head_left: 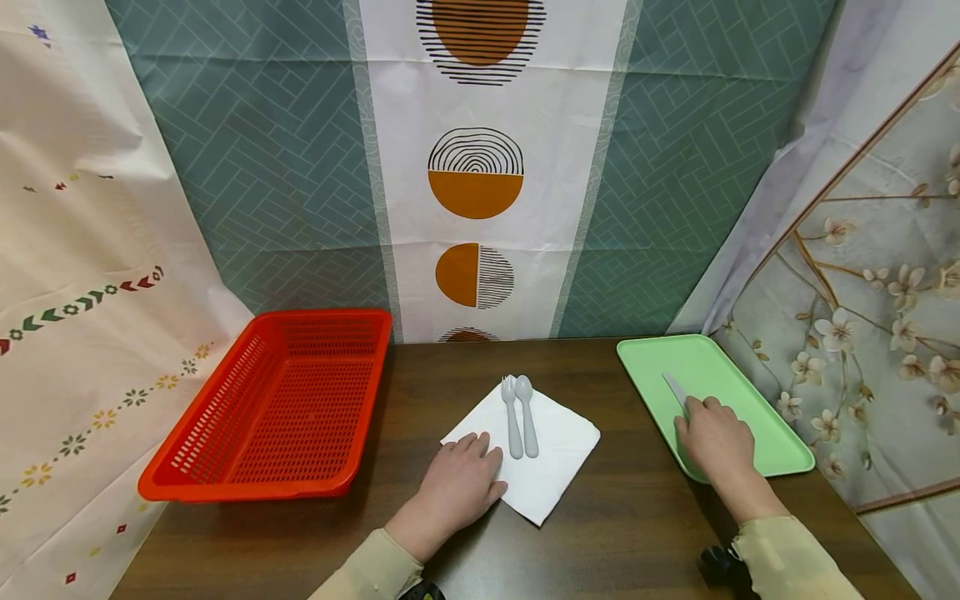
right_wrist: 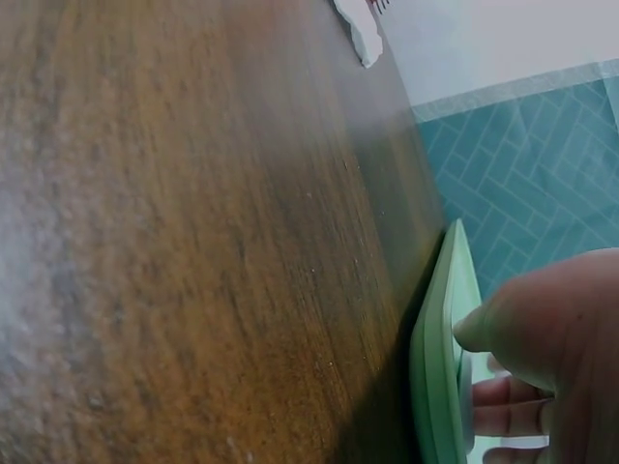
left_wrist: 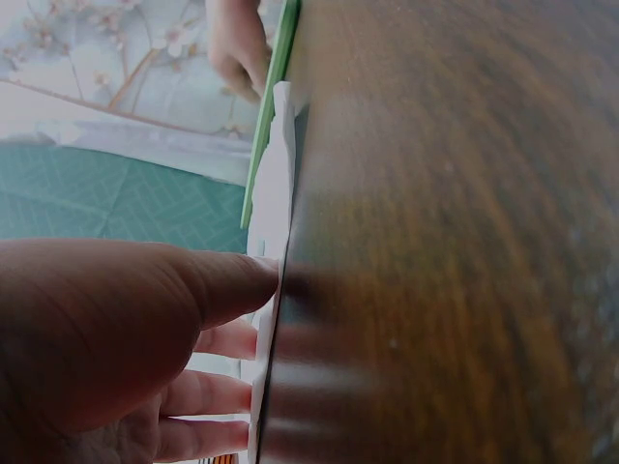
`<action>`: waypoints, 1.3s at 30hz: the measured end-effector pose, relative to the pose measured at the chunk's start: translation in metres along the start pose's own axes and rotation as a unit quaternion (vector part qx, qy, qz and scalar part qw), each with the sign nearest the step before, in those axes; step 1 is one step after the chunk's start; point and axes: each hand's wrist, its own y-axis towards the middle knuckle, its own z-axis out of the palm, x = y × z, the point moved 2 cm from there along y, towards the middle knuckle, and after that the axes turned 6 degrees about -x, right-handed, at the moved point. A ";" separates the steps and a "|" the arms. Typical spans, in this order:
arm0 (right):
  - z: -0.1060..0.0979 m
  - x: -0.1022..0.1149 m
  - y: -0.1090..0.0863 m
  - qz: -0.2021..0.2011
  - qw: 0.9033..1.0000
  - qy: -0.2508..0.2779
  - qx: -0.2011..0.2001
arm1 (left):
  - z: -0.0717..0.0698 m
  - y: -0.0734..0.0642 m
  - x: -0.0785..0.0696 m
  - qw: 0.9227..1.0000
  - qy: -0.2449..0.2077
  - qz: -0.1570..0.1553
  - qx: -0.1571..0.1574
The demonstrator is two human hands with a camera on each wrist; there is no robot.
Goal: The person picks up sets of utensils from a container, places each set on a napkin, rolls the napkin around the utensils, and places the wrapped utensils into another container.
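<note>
A white paper napkin [head_left: 558, 442] lies on the wooden table, with a grey fork [head_left: 513, 425] and a grey spoon [head_left: 528, 425] side by side on it. My left hand [head_left: 461, 483] rests on the napkin's left edge, its fingers extended; the left wrist view shows the thumb [left_wrist: 237, 280] touching that edge. Over at the right, my right hand [head_left: 716, 437] is down at the light green tray [head_left: 772, 433], holding a grey knife [head_left: 675, 388] by its handle. The blade points away from me, while the fingers cover the handle.
A red slotted plastic basket [head_left: 300, 417] stands at the left of the table [head_left: 600, 533]. Patterned cloths [head_left: 480, 275] hang behind the table and along both sides. The tray sits near the right-hand cloth [head_left: 892, 333].
</note>
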 end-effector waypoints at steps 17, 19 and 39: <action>0.001 -0.001 0.009 0.009 1.000 -0.004 0.013 | 0.000 0.000 0.000 1.000 0.000 0.004 -0.002; 0.002 -0.002 0.010 0.009 1.000 -0.004 0.013 | -0.001 0.000 0.000 1.000 0.001 0.005 -0.004; 0.004 -0.008 0.014 0.036 0.999 0.012 0.033 | 0.002 0.000 0.001 1.000 0.006 0.003 -0.004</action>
